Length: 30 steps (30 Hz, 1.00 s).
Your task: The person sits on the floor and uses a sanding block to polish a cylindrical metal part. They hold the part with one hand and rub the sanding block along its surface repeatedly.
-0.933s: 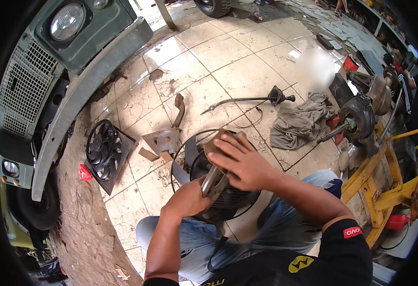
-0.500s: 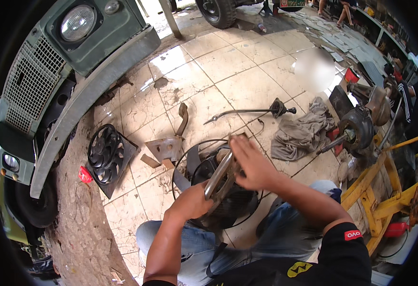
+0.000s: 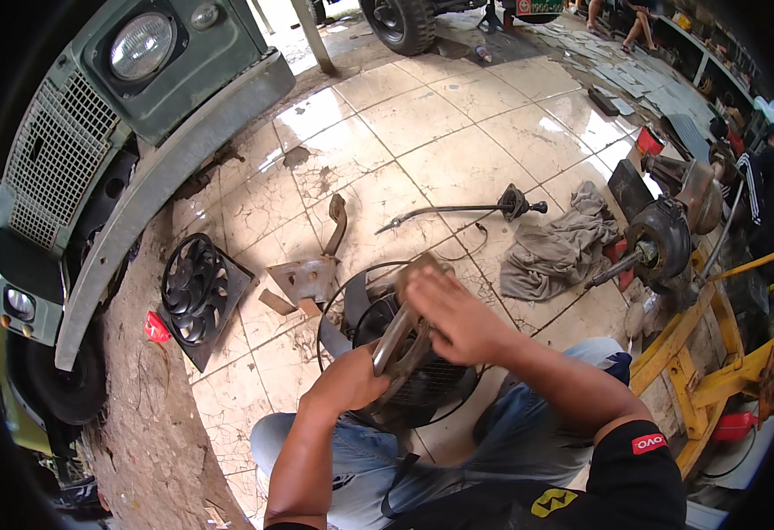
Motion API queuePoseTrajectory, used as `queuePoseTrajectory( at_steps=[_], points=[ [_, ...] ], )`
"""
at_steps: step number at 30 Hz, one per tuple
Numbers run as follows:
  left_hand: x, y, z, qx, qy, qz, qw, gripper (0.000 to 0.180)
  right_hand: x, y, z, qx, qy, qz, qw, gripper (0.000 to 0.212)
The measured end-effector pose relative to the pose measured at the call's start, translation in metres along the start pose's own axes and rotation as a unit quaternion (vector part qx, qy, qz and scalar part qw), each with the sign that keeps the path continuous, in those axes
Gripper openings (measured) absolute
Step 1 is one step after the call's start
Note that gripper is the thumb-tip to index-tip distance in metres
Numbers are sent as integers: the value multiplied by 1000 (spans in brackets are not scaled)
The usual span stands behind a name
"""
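Note:
My left hand (image 3: 356, 378) is closed around the lower end of a worn metal bar (image 3: 392, 343), which looks like a pedal arm and slants up and away from me. My right hand (image 3: 458, 311) lies across its far end, fingers stretched flat and close together over a brownish edge (image 3: 421, 263). The palm hides what, if anything, is under those fingers. Beneath both hands, between my knees, sits a black radiator fan (image 3: 440, 382) in a round housing, partly covered by my arms.
Past the fan lie a metal pedal with bracket (image 3: 303, 278), a gear lever (image 3: 458, 208) and a grey rag (image 3: 550, 252). Another black fan (image 3: 197, 283) is at left, below a vehicle's bumper (image 3: 162, 190). At right stand an axle part (image 3: 661, 234) and a yellow metal frame (image 3: 696, 380).
My right hand has shifted a little left and toward me, together with the bar's far end. My left hand has moved slightly left, keeping its hold.

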<state>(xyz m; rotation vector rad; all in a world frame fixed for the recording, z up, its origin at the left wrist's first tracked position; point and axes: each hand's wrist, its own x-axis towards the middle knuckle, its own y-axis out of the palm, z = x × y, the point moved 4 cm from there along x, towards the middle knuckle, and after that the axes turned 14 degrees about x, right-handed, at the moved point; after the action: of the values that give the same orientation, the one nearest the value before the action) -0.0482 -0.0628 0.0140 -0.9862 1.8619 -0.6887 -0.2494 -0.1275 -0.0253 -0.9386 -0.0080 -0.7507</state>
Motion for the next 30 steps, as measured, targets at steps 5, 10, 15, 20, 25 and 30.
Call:
queuePoseTrajectory(
  at_steps=[5, 10, 15, 20, 25, 30],
  points=[
    [0, 6, 5, 25, -1, -25, 999, 52, -2, 4, 10, 68, 9, -58, 996, 86],
    [1, 4, 7, -11, -8, -2, 1000, 49, -1, 0, -6, 24, 7, -20, 999, 83],
    [-1, 4, 7, 5, 4, -18, 1000, 47, 0, 7, 18, 41, -24, -54, 997, 87],
    [-1, 3, 0, 6, 4, -12, 1000, 47, -1, -8, -12, 28, 76, -58, 995, 86],
    [-1, 3, 2, 17, -4, -2, 1000, 50, -1, 5, 18, 39, 6, -56, 998, 86],
    [0, 4, 6, -2, 25, -25, 999, 50, -1, -2, -13, 54, 51, -51, 996, 87]
  ],
)
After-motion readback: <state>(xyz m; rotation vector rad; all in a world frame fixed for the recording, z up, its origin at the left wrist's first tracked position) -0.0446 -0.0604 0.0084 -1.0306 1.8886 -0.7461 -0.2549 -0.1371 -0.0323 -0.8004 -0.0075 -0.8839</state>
